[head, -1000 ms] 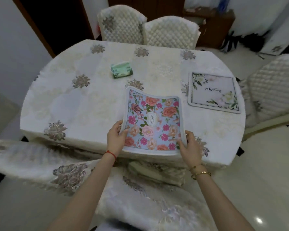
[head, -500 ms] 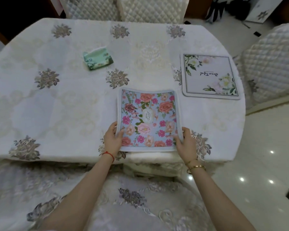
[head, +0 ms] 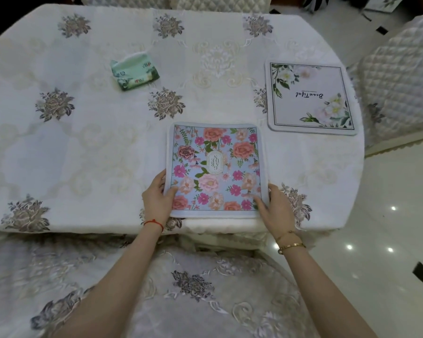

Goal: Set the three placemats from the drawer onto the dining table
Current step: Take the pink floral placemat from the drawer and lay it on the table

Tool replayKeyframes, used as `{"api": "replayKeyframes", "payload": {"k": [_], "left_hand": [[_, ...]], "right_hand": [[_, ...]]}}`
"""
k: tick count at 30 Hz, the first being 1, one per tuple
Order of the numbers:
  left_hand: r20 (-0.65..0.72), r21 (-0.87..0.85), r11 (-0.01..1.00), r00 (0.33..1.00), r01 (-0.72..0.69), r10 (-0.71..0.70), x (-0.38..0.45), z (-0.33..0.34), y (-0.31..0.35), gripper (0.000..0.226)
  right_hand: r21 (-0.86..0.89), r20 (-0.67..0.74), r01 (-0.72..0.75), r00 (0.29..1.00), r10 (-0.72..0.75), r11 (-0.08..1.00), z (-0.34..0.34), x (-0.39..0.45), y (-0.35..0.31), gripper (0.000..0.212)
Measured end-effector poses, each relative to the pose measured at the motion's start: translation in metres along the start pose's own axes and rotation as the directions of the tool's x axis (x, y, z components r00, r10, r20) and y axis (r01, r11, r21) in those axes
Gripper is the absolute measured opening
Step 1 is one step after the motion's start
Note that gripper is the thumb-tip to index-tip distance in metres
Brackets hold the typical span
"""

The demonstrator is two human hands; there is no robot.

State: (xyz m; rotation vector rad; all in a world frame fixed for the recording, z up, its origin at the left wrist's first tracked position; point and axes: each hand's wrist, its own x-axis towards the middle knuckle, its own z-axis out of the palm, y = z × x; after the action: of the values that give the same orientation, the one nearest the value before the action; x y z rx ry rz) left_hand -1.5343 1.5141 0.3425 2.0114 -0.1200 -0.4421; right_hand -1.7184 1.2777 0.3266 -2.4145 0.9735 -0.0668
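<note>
Head view: my left hand (head: 158,200) and right hand (head: 277,211) pinch the blue floral placemat (head: 215,169), now lowered flat at the dining table (head: 88,147) near edge; white floral placemat (head: 310,98) beyond-right. Second mat placed.

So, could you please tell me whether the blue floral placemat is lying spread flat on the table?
Spread flat: the blue floral placemat lies unfolded on the tablecloth, all four edges visible.

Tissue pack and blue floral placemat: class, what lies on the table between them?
In the head view, only tablecloth with one embroidered flower separates tissue pack and blue floral placemat.
</note>
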Motion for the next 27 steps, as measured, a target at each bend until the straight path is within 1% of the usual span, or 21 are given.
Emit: {"api": "replayKeyframes", "payload": {"k": [2, 5, 7, 8, 10, 11, 14, 16, 18, 20, 23, 25, 27], "left_hand": [[-0.012, 0.052, 0.999, 1.0, -0.011, 0.012, 0.001, 0.0, -0.003, 0.056], [-0.041, 0.134, 0.991, 0.999, -0.01, 0.016, 0.003, -0.002, -0.007, 0.06], [-0.038, 0.228, 0.972, 0.997, -0.057, 0.067, 0.006, -0.003, -0.006, 0.059], [-0.027, 0.306, 0.947, 0.994, -0.097, 0.11, 0.008, -0.004, -0.004, 0.057], [0.02, 0.434, 0.879, 0.978, -0.196, 0.208, 0.02, -0.002, 0.005, 0.052], [0.054, 0.463, 0.85, 0.966, -0.249, 0.254, 0.03, 0.001, 0.011, 0.049], [0.211, 0.48, 0.759, 0.898, -0.44, 0.387, 0.066, 0.022, 0.03, 0.045], [0.291, 0.483, 0.702, 0.852, -0.524, 0.435, 0.092, 0.039, 0.039, 0.045], [0.322, 0.481, 0.684, 0.836, -0.549, 0.444, 0.114, 0.056, 0.047, 0.044], [0.343, 0.473, 0.687, 0.834, -0.551, 0.433, 0.132, 0.07, 0.05, 0.043], [0.381, 0.48, 0.668, 0.821, -0.569, 0.425, 0.147, 0.08, 0.047, 0.045], [0.385, 0.487, 0.659, 0.819, -0.572, 0.426, 0.148, 0.079, 0.04, 0.047], [0.363, 0.506, 0.652, 0.825, -0.565, 0.433, 0.147, 0.074, 0.032, 0.05]], "right_hand": [[-0.048, -0.015, 0.012, 1.0, -0.012, 0.999, -0.001, 0.0, 0.002, 0.041], [-0.128, -0.127, 0.005, 0.992, -0.021, 0.992, -0.003, 0.001, 0.003, 0.037], [-0.158, -0.199, 0.019, 0.979, -0.05, 0.987, -0.005, 0.008, 0.001, 0.04], [-0.166, -0.2, 0.053, 0.976, -0.086, 0.985, -0.007, 0.014, -0.002, 0.04], [-0.146, -0.16, 0.15, 0.972, -0.173, 0.978, -0.006, 0.033, -0.012, 0.039], [-0.118, -0.134, 0.193, 0.969, -0.208, 0.974, -0.005, 0.045, -0.02, 0.038], [-0.094, -0.05, 0.313, 0.947, -0.318, 0.945, 0.004, 0.087, -0.053, 0.043], [-0.104, 0.033, 0.376, 0.927, -0.375, 0.921, 0.015, 0.115, -0.074, 0.047], [-0.109, 0.097, 0.42, 0.906, -0.411, 0.901, 0.027, 0.141, -0.092, 0.049], [-0.099, 0.145, 0.441, 0.893, -0.426, 0.892, 0.037, 0.16, -0.105, 0.05], [-0.11, 0.208, 0.469, 0.873, -0.441, 0.877, 0.049, 0.17, -0.108, 0.052], [-0.122, 0.214, 0.481, 0.867, -0.45, 0.868, 0.053, 0.171, -0.101, 0.055], [-0.133, 0.209, 0.465, 0.877, -0.433, 0.875, 0.052, 0.171, -0.092, 0.059]]}}
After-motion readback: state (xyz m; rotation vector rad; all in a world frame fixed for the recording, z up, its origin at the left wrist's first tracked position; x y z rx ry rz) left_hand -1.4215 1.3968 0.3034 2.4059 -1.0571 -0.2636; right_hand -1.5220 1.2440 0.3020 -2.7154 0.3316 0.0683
